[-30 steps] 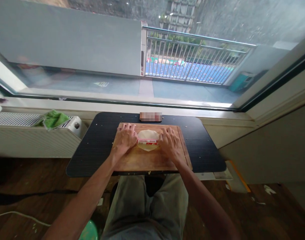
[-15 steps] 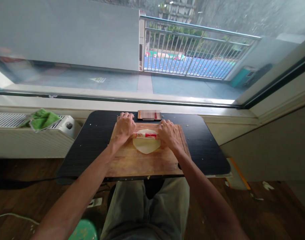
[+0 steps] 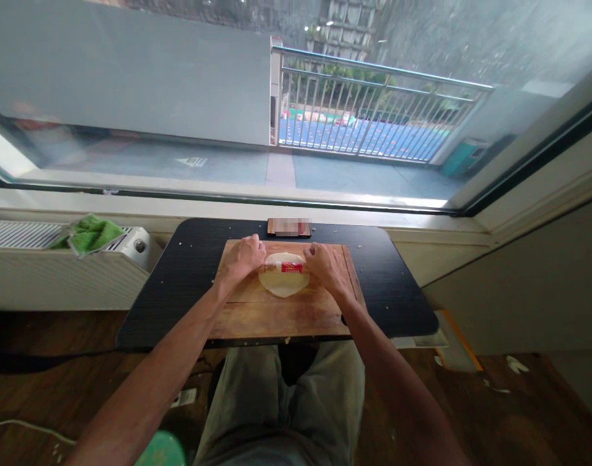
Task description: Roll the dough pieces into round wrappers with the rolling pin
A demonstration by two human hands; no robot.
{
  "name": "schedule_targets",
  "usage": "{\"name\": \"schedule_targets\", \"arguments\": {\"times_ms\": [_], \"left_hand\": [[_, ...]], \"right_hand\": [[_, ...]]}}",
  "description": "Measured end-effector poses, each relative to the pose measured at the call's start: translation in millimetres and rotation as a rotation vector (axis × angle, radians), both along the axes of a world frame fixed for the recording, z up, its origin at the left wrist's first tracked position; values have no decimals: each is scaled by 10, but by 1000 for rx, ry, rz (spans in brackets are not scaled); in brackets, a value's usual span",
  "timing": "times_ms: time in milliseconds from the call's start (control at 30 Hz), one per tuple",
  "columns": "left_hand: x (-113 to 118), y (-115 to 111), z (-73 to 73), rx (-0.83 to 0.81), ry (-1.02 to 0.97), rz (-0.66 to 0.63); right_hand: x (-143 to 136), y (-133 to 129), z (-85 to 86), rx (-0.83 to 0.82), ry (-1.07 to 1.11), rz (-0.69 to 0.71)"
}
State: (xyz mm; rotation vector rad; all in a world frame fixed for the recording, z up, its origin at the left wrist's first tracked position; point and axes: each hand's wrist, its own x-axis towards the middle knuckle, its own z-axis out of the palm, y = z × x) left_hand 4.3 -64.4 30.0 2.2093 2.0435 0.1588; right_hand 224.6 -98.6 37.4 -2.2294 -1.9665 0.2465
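A rolling pin (image 3: 290,267) with a red and white label lies crosswise over a round, flat sheet of pale dough (image 3: 283,286). My left hand (image 3: 248,254) is closed around the pin's left end. Its right end is in my right hand (image 3: 323,260), whose fingers curl over it. Both ends of the pin are hidden by my hands. Beneath the dough is a wooden cutting board (image 3: 281,322), set on a small black table (image 3: 164,291).
A phone-like flat object (image 3: 289,227) lies at the table's far edge, by the window sill (image 3: 218,204). To the left, a green cloth (image 3: 94,234) rests on a white radiator (image 3: 57,278). A green stool (image 3: 162,450) stands on the floor at lower left.
The rolling pin has turned, so its label shows differently, and it sits slightly closer to the dough's middle. Both hands have rolled with it. The camera view has tilted slightly.
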Motion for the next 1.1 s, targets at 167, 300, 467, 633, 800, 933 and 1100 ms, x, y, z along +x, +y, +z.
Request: {"name": "schedule_targets", "arguments": {"times_ms": [167,300,467,633,800,933,1100], "left_hand": [[-23,-253,-3,-40,20,-63],[-32,-488,4,34,47,-88],[5,-548,36,98,44,-63],[28,-373,47,128,30,-26],[24,-143,63,184,33,-79],[52,39,118,178,-34,-24],[90,191,155,197,-64,2]], "right_hand": [[-28,-168,-25,33,-20,3],[-56,-292,-48,39,-40,-12],[-78,-304,-83,82,-43,-51],[-62,-191,-74,86,-25,-62],[-41,-30,-41,95,-33,-77],[-29,133,-51,96,-45,-84],[-31,263,4,84,-29,-83]]}}
